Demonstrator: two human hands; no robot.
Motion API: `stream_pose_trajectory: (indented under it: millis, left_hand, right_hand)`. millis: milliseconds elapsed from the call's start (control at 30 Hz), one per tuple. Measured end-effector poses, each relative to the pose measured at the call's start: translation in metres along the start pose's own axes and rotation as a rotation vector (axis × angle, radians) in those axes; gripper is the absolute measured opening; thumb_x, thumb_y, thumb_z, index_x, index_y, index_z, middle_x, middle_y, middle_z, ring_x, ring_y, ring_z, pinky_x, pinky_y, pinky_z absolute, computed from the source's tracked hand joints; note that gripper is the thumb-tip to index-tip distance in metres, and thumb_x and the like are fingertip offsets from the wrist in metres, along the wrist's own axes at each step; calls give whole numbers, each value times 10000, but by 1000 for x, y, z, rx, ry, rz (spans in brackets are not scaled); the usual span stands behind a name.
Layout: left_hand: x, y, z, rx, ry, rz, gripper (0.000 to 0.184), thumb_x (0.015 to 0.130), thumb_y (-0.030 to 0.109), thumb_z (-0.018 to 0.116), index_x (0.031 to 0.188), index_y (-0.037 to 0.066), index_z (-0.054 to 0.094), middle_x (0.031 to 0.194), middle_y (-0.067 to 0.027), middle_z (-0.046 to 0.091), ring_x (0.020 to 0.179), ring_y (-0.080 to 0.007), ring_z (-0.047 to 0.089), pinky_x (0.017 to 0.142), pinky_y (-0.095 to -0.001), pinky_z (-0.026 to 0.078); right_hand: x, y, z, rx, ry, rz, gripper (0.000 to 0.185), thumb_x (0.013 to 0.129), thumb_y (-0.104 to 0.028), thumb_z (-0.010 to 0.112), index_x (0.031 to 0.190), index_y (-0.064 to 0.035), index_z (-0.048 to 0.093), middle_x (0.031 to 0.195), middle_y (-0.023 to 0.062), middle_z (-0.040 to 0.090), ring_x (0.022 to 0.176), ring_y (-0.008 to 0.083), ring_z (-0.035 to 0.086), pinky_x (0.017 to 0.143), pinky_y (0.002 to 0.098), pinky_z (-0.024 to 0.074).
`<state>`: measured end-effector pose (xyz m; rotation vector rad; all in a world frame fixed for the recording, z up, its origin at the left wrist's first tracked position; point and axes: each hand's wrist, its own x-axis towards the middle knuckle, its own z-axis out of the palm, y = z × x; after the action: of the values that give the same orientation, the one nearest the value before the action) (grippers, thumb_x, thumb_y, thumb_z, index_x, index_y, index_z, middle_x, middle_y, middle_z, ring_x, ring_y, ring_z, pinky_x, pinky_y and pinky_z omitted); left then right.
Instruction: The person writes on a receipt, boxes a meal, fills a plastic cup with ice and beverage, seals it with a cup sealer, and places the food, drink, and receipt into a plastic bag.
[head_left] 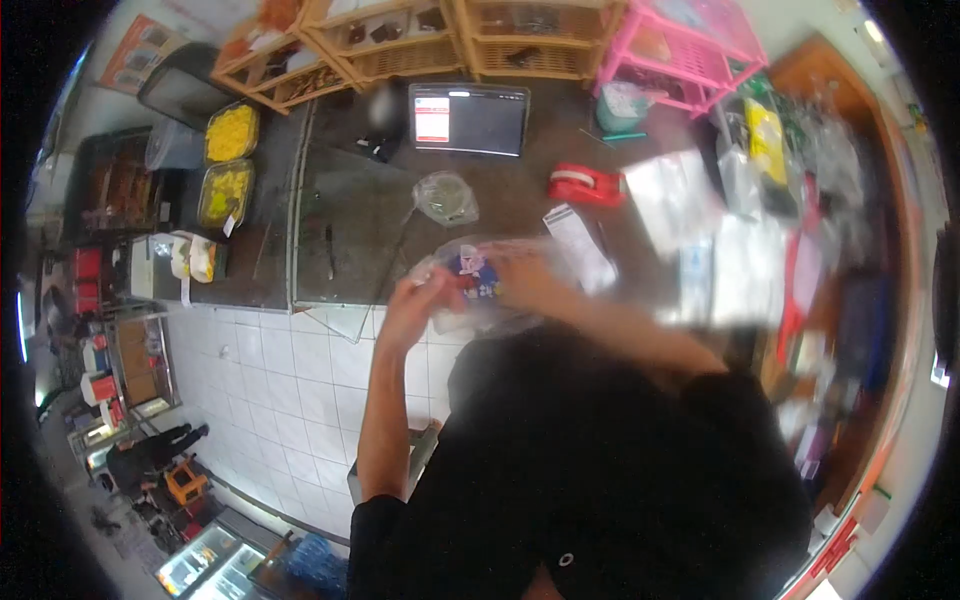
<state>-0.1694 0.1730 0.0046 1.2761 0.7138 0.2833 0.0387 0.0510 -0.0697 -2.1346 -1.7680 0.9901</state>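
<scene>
A clear plastic bag (470, 318) with a pink and blue printed label (480, 274) is at the near edge of the dark table, in front of my body. My left hand (424, 300) pinches the bag's left side, fingers closed. Over the bag's right part lies my right hand (522, 282), smeared by motion. Whether its fingers are inside the bag or on top of it, I cannot tell. Just beyond the bag sits a round clear container in plastic wrap (446, 198). A printed paper slip (580, 245) lies to the right of the bag.
A tablet (468, 120) stands at the back, with a red tape dispenser (585, 185) to its right. White plastic bags (675, 200) cover the right side. Yellow-filled tubs (230, 133) sit at left. Drawer racks (530, 55) line the wall. A person (150, 460) is far left.
</scene>
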Motion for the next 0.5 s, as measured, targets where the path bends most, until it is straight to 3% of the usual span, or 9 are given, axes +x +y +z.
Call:
stream_pose_trajectory:
  millis: [33, 100, 133, 200, 233, 300, 333, 400, 500]
  left_hand:
    - [10, -16, 13, 69, -22, -72, 240, 953, 191, 589, 1078, -6, 646, 889, -105, 678, 738, -193, 664, 682, -348, 526]
    - [20, -33, 22, 474, -10, -240, 326, 959, 188, 516, 1210, -14, 568, 1006, -212, 655, 815, -276, 693, 731, -454, 555]
    - [27, -60, 14, 472, -9, -237, 326, 959, 188, 516, 1210, -14, 568, 1006, -212, 655, 815, -276, 693, 731, -454, 555]
    - [41, -122, -10, 1238, 206, 123, 350, 924, 158, 488, 1249, 53, 567, 1026, -227, 660, 868, -328, 696, 725, -493, 559]
    - [44, -117, -10, 1234, 225, 118, 350, 924, 158, 488, 1249, 53, 567, 1026, -227, 660, 868, -328, 696, 725, -493, 559]
    - [50, -90, -9, 1483, 109, -211, 449, 877, 129, 516, 1320, 59, 511, 1045, -197, 675, 899, -333, 695, 731, -462, 566]
    - [46, -78, -7, 1479, 123, -215, 449, 877, 129, 516, 1320, 59, 511, 1045, -197, 675, 899, -333, 695, 731, -462, 566]
    - [35, -55, -2, 1609, 189, -75, 393, 867, 144, 554, 1250, 59, 577, 1022, -153, 691, 910, -311, 698, 734, -441, 569]
    - [37, -31, -6, 1668, 179, -239, 240, 875, 160, 560, 1052, 50, 680, 1008, -131, 697, 917, -290, 700, 740, -416, 572]
  right_hand:
    - [4, 5, 15, 63, 132, -22, 650, 805, -256, 641, 1410, -141, 433, 1400, 216, 473, 1273, 401, 477, 1014, 590, 364]
    - [8, 7, 24, -333, 377, -253, 611, 889, -299, 580, 1459, -217, 374, 1456, 249, 391, 1298, 433, 442, 1058, 615, 302]
    - [6, 6, 20, -337, 377, -255, 611, 889, -299, 580, 1459, -217, 374, 1456, 249, 391, 1298, 433, 442, 1058, 615, 302]
    - [-6, -9, -7, -281, 264, -228, 643, 870, -346, 599, 1461, -230, 376, 1442, 230, 415, 1296, 419, 446, 1055, 629, 295]
    - [-12, -20, -21, -253, 204, -220, 659, 860, -369, 608, 1462, -236, 377, 1435, 221, 428, 1295, 413, 447, 1053, 636, 292]
    - [-18, -35, -36, -196, 86, -201, 692, 840, -415, 627, 1465, -249, 379, 1421, 202, 452, 1293, 399, 451, 1050, 651, 285]
    - [-18, -34, -31, -202, 83, -213, 692, 840, -415, 627, 1465, -249, 379, 1421, 202, 452, 1293, 399, 451, 1050, 651, 285]
    - [-18, -25, -20, -278, 386, -250, 624, 844, -401, 632, 1420, -239, 455, 1394, 208, 465, 1255, 374, 477, 1005, 606, 345]
    - [-35, -50, -77, -334, 234, -238, 578, 834, -338, 630, 1386, -225, 503, 1353, 214, 489, 1229, 369, 491, 978, 555, 379]
